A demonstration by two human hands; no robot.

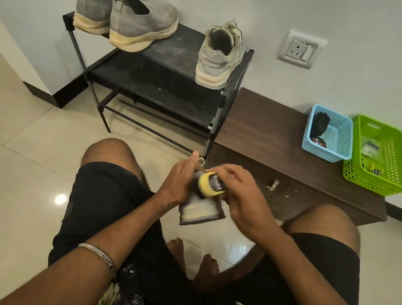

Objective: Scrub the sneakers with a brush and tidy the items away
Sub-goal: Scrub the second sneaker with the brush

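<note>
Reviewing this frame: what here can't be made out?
Head view only:
- Sneaker in the lap: mostly covered by the left hand and right hand.
- Yellow brush: bristles hidden, label too small to read.
- Green basket: contents too small.
- Blue basket: dark item unclear.

Sitting on the tiled floor (20, 146), holding a grey sneaker (201, 210) between the knees in the left hand (179, 180). Gripping a yellow brush (210, 184) in the right hand (242, 197), pressing it against the sneaker. Resting on the black rack (169, 73): three more shoes. Sitting side by side on the brown counter (271, 140): a blue basket (344, 141) and a green basket (394, 159).
</note>
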